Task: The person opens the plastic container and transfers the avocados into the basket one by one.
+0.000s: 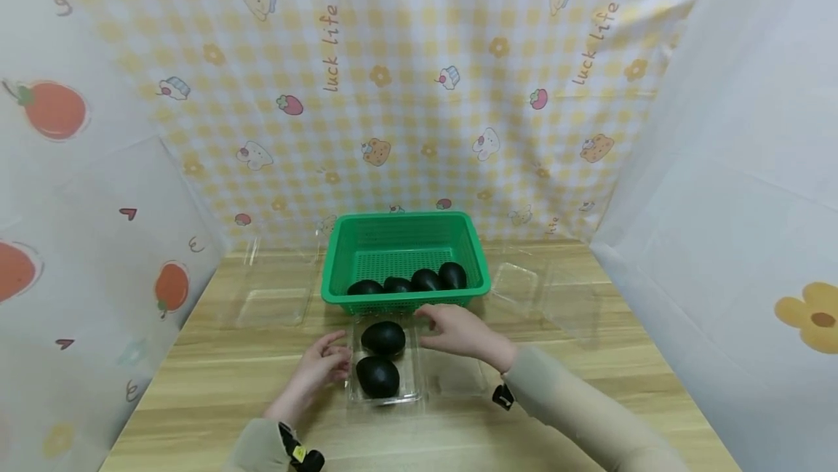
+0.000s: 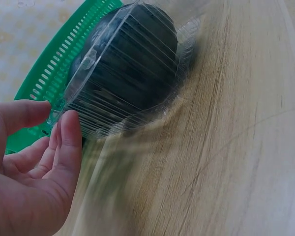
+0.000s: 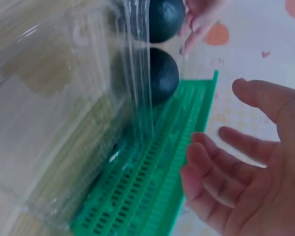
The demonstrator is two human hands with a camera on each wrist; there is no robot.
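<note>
Two dark, egg-shaped fruits that look like avocados, one (image 1: pixel 382 338) behind the other (image 1: pixel 377 377), lie in a clear plastic clamshell box (image 1: pixel 409 387). Its transparent lid (image 1: pixel 458 376) is folded out to the right. My left hand (image 1: pixel 318 364) is at the box's left side; in the left wrist view its thumb and fingertips are beside the rim, and whether they touch it is hard to tell. Over the box's right back corner, near the basket, is my right hand (image 1: pixel 458 332), fingers spread and loosely bent, holding nothing.
A green basket (image 1: pixel 406 221) with several more dark fruits (image 1: pixel 452 276) stands just behind the box. Other transparent open boxes are on the wooden table, one at the left (image 1: pixel 271 307) and one at the right (image 1: pixel 517 284). Patterned cloth hangs behind.
</note>
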